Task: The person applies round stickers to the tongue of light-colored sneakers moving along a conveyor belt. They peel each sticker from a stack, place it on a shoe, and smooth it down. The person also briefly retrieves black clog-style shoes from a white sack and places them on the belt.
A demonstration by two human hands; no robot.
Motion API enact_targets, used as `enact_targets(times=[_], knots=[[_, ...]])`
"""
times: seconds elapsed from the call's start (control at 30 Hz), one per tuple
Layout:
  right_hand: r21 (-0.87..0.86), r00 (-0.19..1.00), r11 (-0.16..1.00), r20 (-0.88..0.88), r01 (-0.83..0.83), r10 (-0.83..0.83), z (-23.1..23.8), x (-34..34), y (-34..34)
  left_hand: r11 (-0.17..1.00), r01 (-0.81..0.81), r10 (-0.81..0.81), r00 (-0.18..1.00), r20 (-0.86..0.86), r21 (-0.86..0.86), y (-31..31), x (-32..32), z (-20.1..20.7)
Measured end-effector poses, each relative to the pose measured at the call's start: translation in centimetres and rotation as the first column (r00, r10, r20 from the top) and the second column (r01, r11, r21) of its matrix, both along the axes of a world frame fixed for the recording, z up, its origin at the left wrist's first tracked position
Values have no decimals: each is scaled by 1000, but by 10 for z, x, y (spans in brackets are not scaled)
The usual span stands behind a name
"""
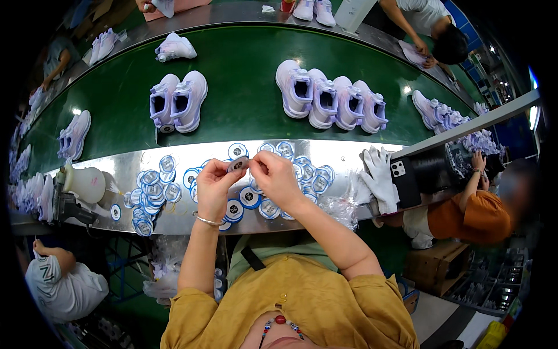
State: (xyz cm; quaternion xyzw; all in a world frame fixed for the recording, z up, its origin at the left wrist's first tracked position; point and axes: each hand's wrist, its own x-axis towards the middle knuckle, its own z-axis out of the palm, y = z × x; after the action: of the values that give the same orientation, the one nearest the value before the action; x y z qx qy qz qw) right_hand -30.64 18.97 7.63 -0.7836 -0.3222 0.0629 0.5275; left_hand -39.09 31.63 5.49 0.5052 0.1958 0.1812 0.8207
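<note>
Over the metal ledge, my left hand point(213, 189) pinches a small round tag point(238, 164) with a dark face between thumb and fingers. My right hand point(276, 179) is closed too, its thumb and fingertips pressed together at the tag's right edge. Whether they also hold something thin there is too small to tell. Beneath and around my hands lie loose round blue-and-white tags point(250, 198). Another heap of the same tags point(152, 191) spreads to the left of my left hand.
Beyond the ledge runs a green conveyor belt point(241, 87) carrying pale lilac sneakers point(189, 102). White gloves point(380, 181), a black phone point(406, 177) and clear plastic point(343, 205) lie at right. A tagging gun point(74, 209) and white spool point(87, 181) are at left. Several people work around the belt.
</note>
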Motion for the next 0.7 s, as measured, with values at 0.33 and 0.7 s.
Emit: enact_targets(times=[0.33, 0.7], knots=[[91, 991, 992, 112, -87, 77, -11, 25, -16, 991, 61, -56, 997, 44, -118, -12, 27, 13], [229, 888, 960, -391, -163, 244, -23, 90, -51, 805, 74, -110, 994, 27, 589, -32, 96, 7]])
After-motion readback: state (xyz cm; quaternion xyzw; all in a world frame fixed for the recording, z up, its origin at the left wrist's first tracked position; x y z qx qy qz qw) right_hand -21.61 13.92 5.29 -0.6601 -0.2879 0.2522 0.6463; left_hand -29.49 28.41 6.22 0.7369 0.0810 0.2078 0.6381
